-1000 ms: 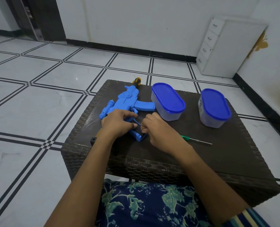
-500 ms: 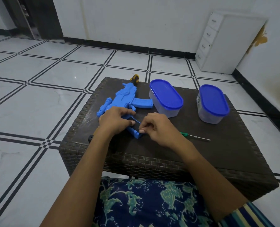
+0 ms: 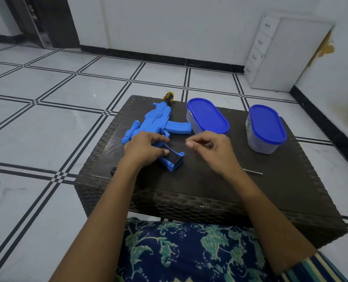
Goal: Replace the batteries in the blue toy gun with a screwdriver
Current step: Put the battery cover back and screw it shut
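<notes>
Above a lap in blue floral cloth [image 3: 179,251], the dark woven surface [image 3: 199,186] carries a thin screwdriver [image 3: 252,172], partly hidden behind the right wrist. The left hand [image 3: 143,148] grips the butt end of the blue toy gun [image 3: 154,123], its fingers curled over the body and its thumb by the open, dark battery compartment [image 3: 173,158], while the right hand [image 3: 211,149] hangs just beside it with curled fingers, and I cannot tell if they pinch anything. The gun lies flat on the left part of the surface, muzzle pointing away, with two blue-lidded containers [image 3: 207,119] [image 3: 266,127] to its right and a white drawer unit [image 3: 287,55] by the far wall.
</notes>
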The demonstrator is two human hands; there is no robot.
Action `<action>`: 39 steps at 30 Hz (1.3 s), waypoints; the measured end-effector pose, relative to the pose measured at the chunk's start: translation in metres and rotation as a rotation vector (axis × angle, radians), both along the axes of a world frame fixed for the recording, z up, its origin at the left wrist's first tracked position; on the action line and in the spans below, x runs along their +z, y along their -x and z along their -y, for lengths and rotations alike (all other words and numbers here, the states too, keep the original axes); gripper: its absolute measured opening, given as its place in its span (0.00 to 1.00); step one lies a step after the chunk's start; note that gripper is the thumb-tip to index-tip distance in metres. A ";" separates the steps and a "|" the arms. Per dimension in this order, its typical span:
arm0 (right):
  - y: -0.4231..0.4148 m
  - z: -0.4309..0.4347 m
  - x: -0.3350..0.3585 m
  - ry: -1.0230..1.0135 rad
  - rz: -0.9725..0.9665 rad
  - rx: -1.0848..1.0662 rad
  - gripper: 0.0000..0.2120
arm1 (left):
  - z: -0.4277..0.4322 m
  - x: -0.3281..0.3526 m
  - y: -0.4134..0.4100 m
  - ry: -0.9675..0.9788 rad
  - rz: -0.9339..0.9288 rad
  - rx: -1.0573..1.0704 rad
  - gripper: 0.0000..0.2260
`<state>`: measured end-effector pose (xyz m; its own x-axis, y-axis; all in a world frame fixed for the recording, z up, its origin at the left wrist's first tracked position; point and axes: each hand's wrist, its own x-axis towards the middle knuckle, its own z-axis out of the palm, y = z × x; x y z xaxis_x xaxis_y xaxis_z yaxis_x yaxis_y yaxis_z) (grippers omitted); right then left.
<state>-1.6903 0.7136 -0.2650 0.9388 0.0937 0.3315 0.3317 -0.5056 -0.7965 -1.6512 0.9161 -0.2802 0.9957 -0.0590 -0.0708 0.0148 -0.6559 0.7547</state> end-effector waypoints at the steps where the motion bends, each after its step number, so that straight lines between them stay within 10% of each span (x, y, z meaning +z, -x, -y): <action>1: 0.000 0.001 0.001 0.044 0.002 0.026 0.05 | 0.000 0.000 0.000 -0.003 0.000 0.000 0.16; 11: 0.009 0.006 0.006 0.532 -0.007 0.013 0.12 | 0.000 0.000 0.001 0.010 0.002 0.005 0.15; 16: 0.011 0.027 0.020 0.899 -0.499 -0.174 0.14 | -0.001 -0.002 0.001 -0.002 0.006 -0.003 0.14; 25: 0.015 0.020 0.031 0.911 -0.632 -0.127 0.13 | -0.001 -0.004 -0.001 -0.012 0.010 -0.008 0.14; 29: 0.014 0.017 0.025 0.727 -0.488 -0.159 0.11 | -0.003 -0.007 -0.002 -0.015 0.023 -0.014 0.13; 35: 0.014 -0.008 0.033 -0.300 0.033 -0.150 0.21 | -0.005 -0.011 -0.004 -0.026 0.046 -0.021 0.12; 39: 0.013 -0.017 0.024 -0.421 0.101 -0.019 0.26 | -0.007 -0.013 -0.005 -0.030 0.049 -0.043 0.13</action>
